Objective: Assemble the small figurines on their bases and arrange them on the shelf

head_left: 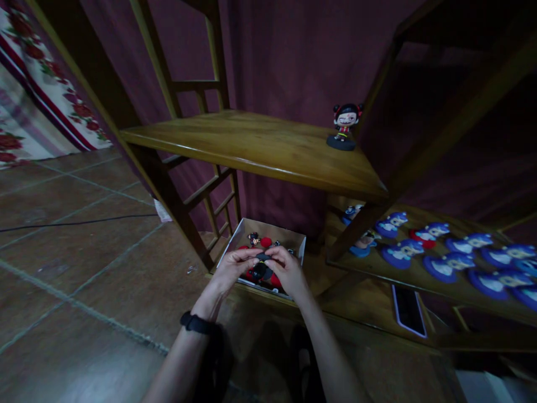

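Observation:
Both hands meet over an open white box [302, 250] on the floor-level shelf. Between them is a small figurine [260, 271] with a black head and a dark round base. My left hand [236, 267] pinches it from the left, thumb and fingers pressed to the base. From the other side my right hand [286, 266] grips the same base. Inside the box lie several more red and black figurines, one with a black-haired head [254, 239] near the back. My fingers hide part of the held figurine and the box contents.
A black-haired figurine [346, 126] stands on the wooden shelf [235, 140] above. Several blue figurines [447, 265] fill a lower shelf on the right. Below them lies a phone [409, 309]. A wooden post [168, 196] rises left of the box, and a black cable [79, 223] crosses the floor.

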`<state>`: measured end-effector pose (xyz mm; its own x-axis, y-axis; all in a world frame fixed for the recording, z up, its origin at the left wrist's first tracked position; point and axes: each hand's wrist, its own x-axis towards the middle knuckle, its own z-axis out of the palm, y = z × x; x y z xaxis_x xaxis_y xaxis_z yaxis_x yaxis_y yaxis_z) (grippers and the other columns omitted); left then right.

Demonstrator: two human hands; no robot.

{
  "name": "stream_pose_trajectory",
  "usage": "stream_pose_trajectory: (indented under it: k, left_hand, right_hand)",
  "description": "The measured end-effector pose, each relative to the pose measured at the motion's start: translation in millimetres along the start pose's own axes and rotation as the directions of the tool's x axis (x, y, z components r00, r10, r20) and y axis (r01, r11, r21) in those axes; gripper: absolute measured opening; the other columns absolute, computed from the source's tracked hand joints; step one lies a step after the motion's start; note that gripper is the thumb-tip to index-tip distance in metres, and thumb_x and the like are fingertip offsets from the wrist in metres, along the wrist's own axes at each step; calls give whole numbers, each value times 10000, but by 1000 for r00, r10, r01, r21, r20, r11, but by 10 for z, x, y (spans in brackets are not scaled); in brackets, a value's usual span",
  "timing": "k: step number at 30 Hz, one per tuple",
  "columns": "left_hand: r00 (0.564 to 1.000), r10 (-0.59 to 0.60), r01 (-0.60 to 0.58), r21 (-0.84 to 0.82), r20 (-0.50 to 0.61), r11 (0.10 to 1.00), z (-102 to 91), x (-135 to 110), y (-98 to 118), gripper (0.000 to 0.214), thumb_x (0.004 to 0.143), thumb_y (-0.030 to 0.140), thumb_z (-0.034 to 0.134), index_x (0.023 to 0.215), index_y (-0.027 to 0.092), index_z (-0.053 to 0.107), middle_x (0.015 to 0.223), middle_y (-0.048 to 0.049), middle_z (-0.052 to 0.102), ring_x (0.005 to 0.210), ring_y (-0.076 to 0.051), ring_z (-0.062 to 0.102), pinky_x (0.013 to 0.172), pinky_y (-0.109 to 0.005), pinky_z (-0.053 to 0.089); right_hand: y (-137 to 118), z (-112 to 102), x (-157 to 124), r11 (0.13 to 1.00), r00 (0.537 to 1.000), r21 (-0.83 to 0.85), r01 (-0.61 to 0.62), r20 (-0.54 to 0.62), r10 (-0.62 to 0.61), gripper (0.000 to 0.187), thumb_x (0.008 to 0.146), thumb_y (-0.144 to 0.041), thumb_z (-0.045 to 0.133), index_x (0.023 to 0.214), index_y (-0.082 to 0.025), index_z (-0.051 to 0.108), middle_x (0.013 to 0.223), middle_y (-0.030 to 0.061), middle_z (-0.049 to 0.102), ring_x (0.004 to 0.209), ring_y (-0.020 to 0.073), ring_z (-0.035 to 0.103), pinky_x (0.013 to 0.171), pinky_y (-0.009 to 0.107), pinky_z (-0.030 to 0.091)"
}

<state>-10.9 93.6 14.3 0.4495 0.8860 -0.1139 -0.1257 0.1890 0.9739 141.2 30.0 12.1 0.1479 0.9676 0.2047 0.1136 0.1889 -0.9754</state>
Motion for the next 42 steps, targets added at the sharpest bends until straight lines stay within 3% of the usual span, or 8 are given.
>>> stream_pose_trajectory:
  k: [5, 8, 11, 15, 19, 23, 32, 42]
  left_hand:
    - [1000, -11, 12, -64, 19, 998, 3, 2, -41, 263, 631, 136, 716, 893, 127, 714, 877, -87, 712, 766, -150, 634, 692, -205, 479]
    - [990, -140, 139, -147, 2, 979, 4, 7, -83, 248, 613, 107, 725, 861, 113, 710, 788, -83, 709, 643, -132, 635, 574, -187, 490]
    - [951, -306, 292, -215, -34, 932, 3, 26, -150, 161, 616, 71, 721, 773, 95, 701, 681, -75, 689, 537, -106, 617, 503, -169, 493]
    - [926, -375, 348, -301, -34, 888, 16, 44, -239, 102, 652, 59, 696, 751, 83, 686, 663, -74, 678, 471, -78, 590, 451, -143, 489]
    - [928, -371, 331, -383, -34, 863, 39, 27, -275, 118, 659, 50, 689, 765, 100, 672, 664, -56, 672, 478, -73, 595, 466, -146, 506]
    - [936, -348, 291, -428, -59, 856, 53, 8, -277, 118, 673, 36, 669, 765, 109, 672, 666, -45, 669, 513, -81, 615, 499, -154, 524]
    - [936, -350, 306, -413, -33, 858, 78, 14, -240, 166, 657, 2, 669, 784, 106, 694, 681, -61, 683, 526, -86, 623, 527, -154, 530]
    - [943, -330, 285, -384, -54, 878, 92, -1, -217, 168, 642, -17, 665, 747, 113, 685, 639, -45, 676, 519, -86, 621, 526, -155, 527]
  right_hand:
    - [99, 44, 22, 999, 999, 41, -21, -39, 22, 137, 730, -225, 550, 861, -223, 588, 838, -5, 635, 808, 157, 603, 767, 297, 458]
    - [180, 95, 35, 970, 983, 189, -151, -78, 168, 156, 667, -267, 614, 809, -204, 595, 789, 1, 631, 717, 149, 594, 648, 279, 484]
    - [236, 136, 41, 887, 934, 334, -318, -53, 355, 214, 600, -292, 667, 771, -178, 605, 739, 8, 631, 630, 139, 582, 547, 262, 481]
    - [270, 172, 35, 806, 885, 440, -395, -52, 462, 201, 551, -252, 684, 715, -166, 607, 683, 2, 629, 616, 132, 588, 545, 256, 484]
    - [272, 209, 3, 781, 887, 498, -376, -49, 458, 182, 554, -259, 689, 691, -170, 607, 666, -8, 630, 618, 123, 588, 588, 265, 491]
    - [270, 232, -31, 770, 905, 526, -360, -3, 426, 252, 546, -268, 716, 760, -170, 625, 781, 11, 662, 705, 127, 602, 642, 257, 484]
    - [367, 227, 3, 729, 881, 557, -397, 10, 472, 286, 516, -257, 742, 768, -181, 630, 729, 0, 652, 628, 105, 565, 561, 216, 436]
    - [375, 227, -1, 742, 902, 570, -353, -4, 433, 250, 511, -236, 752, 726, -172, 641, 770, 12, 663, 660, 115, 584, 588, 230, 464]
